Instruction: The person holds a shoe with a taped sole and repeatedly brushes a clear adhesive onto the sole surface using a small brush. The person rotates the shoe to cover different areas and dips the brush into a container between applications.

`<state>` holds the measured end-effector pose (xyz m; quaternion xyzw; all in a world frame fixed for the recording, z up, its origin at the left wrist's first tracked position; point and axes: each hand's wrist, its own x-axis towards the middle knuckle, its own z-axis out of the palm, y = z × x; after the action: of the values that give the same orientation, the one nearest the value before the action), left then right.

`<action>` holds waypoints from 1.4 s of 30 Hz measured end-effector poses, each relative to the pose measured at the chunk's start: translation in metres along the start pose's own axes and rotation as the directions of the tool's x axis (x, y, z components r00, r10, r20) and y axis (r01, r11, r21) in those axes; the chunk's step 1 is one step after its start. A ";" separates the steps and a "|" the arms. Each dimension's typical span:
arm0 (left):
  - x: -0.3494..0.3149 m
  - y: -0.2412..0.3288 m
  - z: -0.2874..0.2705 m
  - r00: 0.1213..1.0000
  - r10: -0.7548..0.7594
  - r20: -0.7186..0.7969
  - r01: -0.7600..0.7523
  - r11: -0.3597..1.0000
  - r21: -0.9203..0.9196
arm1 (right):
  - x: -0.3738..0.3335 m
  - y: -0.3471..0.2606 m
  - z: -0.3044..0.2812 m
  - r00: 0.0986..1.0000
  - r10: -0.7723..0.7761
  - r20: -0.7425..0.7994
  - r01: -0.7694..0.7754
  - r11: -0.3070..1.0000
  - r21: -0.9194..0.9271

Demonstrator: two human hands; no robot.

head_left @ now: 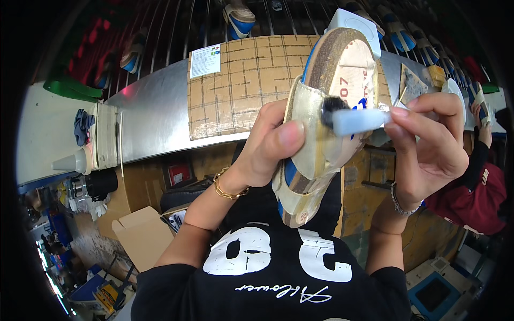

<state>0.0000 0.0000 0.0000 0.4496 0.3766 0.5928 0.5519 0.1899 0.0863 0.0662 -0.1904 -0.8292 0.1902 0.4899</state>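
My left hand (270,136) is closed around an unfinished sandal (321,96), thumb pressed on its pale gold strap. The sandal is tilted with its underside toward me, showing a beige insole board with printed and blue marks, a brown rim and blue parts along the edge. Between the thumb and fingertips of my right hand (431,142) is a small brush (361,122) with a pale blue-white handle, blurred by motion. Its dark bristles meet the strap's edge, near the insole board. The sandal's other face is hidden.
Behind the sandal, a patterned cardboard sheet (241,80) lies on a metal bench (155,112). Beyond it, a rack of metal bars (166,32) carries several similar shoes. A white box-shaped device (350,21) stands behind. At right is a co-worker in maroon (476,192); an open carton (142,235) sits lower left.
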 end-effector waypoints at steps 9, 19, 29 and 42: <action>0.001 0.009 0.006 0.982 -0.156 0.107 0.164 0.983 -0.077 | 0.003 0.009 -0.010 0.987 -0.077 0.139 0.069 0.996 0.056; -0.001 0.017 0.015 0.997 -0.067 -0.039 0.055 0.966 -0.254 | 0.009 0.008 -0.014 0.967 -0.108 0.230 0.096 0.993 0.064; 0.003 0.019 0.011 0.998 -0.020 -0.059 0.005 0.969 -0.248 | 0.013 0.005 -0.014 0.934 -0.174 0.314 0.165 0.985 0.054; 0.011 0.015 0.007 0.936 0.079 -0.344 -0.215 0.900 -0.380 | -0.012 -0.010 0.021 0.948 0.298 0.114 -0.312 0.940 0.135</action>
<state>0.0018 0.0087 0.0172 0.2487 0.2922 0.7640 0.5187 0.1759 0.0688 0.0530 -0.2701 -0.7945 0.3347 0.4288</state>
